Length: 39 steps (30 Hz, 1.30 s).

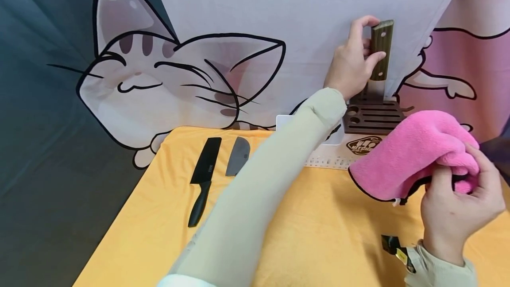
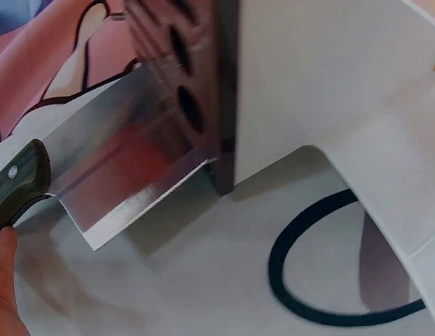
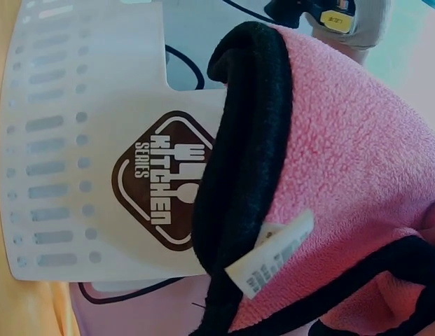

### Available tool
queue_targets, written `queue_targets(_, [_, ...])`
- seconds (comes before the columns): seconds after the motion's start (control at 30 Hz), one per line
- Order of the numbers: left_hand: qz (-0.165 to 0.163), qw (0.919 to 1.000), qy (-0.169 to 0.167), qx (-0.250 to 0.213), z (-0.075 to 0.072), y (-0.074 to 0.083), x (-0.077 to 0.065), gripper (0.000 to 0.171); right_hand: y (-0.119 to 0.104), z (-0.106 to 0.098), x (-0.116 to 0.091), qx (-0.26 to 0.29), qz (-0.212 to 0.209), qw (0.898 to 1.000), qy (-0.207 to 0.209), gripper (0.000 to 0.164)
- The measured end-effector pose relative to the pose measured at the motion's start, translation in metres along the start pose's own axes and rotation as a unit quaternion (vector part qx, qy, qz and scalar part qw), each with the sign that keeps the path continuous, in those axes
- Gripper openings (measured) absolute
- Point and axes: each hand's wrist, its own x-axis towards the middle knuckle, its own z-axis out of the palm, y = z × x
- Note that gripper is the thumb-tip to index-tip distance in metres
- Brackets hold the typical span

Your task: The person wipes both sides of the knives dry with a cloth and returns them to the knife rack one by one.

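Note:
My left hand pinches the dark green handle of a broad-bladed kitchen knife between thumb and fingers. The knife stands upright, handle up, at the brown slotted top of a knife holder. In the left wrist view, much of the shiny blade shows outside the slots, its far end reaching in at the holder. Nearer to me, my right hand grips a bunched pink towel with black edging. A white tag hangs from the towel's edge.
A black knife lies on the yellow-covered table, left of my left forearm. Beside it lies a grey blade, partly hidden by the sleeve. The holder's white front panel has rows of holes and a kitchen logo. A cat-print curtain hangs behind.

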Motion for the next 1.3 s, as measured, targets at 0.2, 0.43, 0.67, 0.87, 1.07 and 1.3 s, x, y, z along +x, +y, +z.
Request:
queue_targets(0.2, [-0.012,0.9994,-0.009,0.032,0.013,-0.011,-0.005,0.063,0.000,-0.002,0.001,0.002,-0.002,1.000,0.003,0.027])
queue_targets(0.43, [-0.028,0.9971,-0.017,0.069,0.029,-0.018,-0.010,0.061,-0.002,-0.001,0.000,0.008,0.003,1.000,0.002,0.026])
queue_targets(0.67, [-0.044,0.9937,-0.030,0.098,0.038,-0.026,-0.015,0.060,-0.005,-0.001,0.001,0.027,0.011,1.000,0.004,0.025])
queue_targets(0.87, [-0.048,0.9913,-0.033,0.118,0.037,-0.027,-0.016,0.060,-0.001,-0.001,0.001,0.025,0.007,1.000,0.003,0.026])
queue_targets(1.07, [-0.029,0.9900,-0.042,0.132,0.025,-0.027,-0.015,0.060,-0.009,0.002,-0.001,0.053,0.019,0.998,0.006,0.025])
queue_targets(1.3, [-0.027,0.9914,-0.052,0.117,0.001,-0.036,-0.021,0.056,-0.013,0.004,-0.005,0.048,0.020,0.999,-0.001,0.025])
